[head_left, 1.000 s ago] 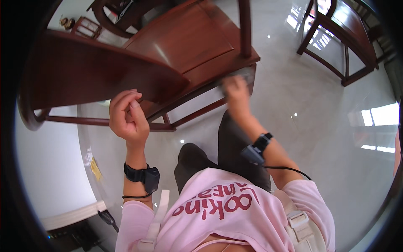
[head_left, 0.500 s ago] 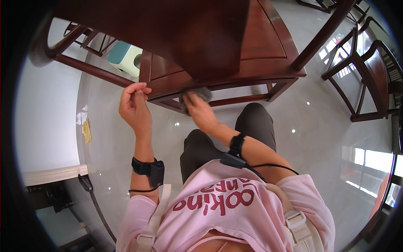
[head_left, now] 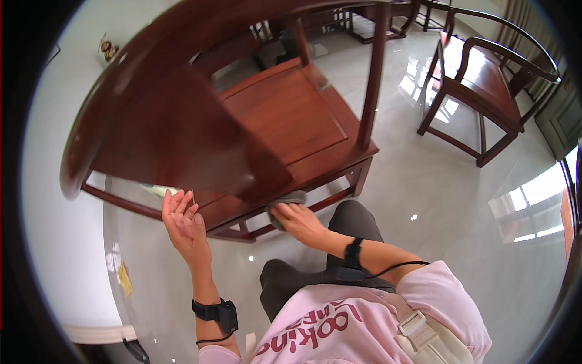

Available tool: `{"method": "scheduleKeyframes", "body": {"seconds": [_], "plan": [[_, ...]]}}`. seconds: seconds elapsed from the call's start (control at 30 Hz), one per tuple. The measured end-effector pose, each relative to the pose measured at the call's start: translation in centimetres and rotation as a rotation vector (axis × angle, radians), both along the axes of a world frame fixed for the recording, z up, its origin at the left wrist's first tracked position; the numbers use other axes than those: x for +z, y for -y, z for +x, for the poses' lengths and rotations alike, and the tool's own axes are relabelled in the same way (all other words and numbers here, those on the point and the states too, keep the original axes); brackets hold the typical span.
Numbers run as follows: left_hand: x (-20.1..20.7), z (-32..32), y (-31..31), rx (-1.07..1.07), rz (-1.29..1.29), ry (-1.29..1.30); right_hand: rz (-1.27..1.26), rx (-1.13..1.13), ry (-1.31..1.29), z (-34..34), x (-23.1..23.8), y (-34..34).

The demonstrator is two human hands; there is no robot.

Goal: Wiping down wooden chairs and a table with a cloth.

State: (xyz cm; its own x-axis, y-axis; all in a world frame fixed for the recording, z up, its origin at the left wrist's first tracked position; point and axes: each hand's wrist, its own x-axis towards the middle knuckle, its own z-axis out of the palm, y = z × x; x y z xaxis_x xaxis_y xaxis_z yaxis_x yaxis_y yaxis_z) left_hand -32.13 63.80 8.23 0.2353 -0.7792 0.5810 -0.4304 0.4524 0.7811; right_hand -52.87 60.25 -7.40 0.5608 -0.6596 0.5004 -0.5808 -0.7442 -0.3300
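Note:
A dark red wooden armchair (head_left: 291, 115) stands before me, its curved top rail and broad back panel (head_left: 188, 133) nearest to me. My right hand (head_left: 301, 224) is closed on a dark grey cloth (head_left: 293, 198) and presses it against the rear edge of the seat, just below the back panel. Part of the cloth is hidden under the fingers. My left hand (head_left: 187, 227) is raised by the seat's left rear corner, palm up, its fingers apart and holding nothing. Whether it touches the wood I cannot tell.
Another wooden armchair (head_left: 479, 91) stands to the right on the glossy tiled floor (head_left: 418, 261). A yellow cloth or glove (head_left: 125, 279) lies at the left by the white wall (head_left: 66, 255). My bent knees (head_left: 357, 227) are close below the chair.
The view has shifted, showing more of the chair's top rail and the room beyond. My left hand's fingers have spread from a loose curl. My right hand still holds the cloth to the seat edge.

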Motion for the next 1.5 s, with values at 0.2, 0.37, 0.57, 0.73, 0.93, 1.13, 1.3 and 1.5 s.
{"method": "scheduleKeyframes", "body": {"seconds": [0.2, 0.37, 0.57, 0.73, 0.93, 1.13, 1.3, 1.5], "plan": [[-0.4, -2.8, 3.1, 0.127, -0.048, 0.107, 0.017, -0.407, 0.313, -13.0, -2.0, 2.6], [0.5, -6.6, 5.9, 0.345, -0.313, -0.017, 0.196, -0.641, 0.826, -18.4, -2.9, 4.9], [-1.0, -4.9, 8.8, 0.283, -0.416, -0.33, 0.599, -0.433, 1.048, -18.9, -3.1, 7.7], [-0.3, -6.4, 9.2, 0.488, -0.382, -0.462, 0.713, -0.275, 1.061, -20.2, -4.7, 8.9], [1.7, -5.7, 9.0, 0.317, -0.438, -0.386, 0.813, -0.068, 1.038, -22.1, -4.3, 12.2], [2.3, -6.3, 8.2, 0.263, -0.378, -0.311, 0.919, 0.171, 1.115, -21.5, -6.3, 19.0], [1.1, -8.1, 9.9, 0.77, -0.427, -0.044, 1.288, 0.223, 1.139, -21.4, -9.3, 23.9], [5.2, 12.6, -1.2, 0.816, -0.041, -0.136, 1.113, 0.496, 0.769, -21.8, -13.8, 21.7]]}}
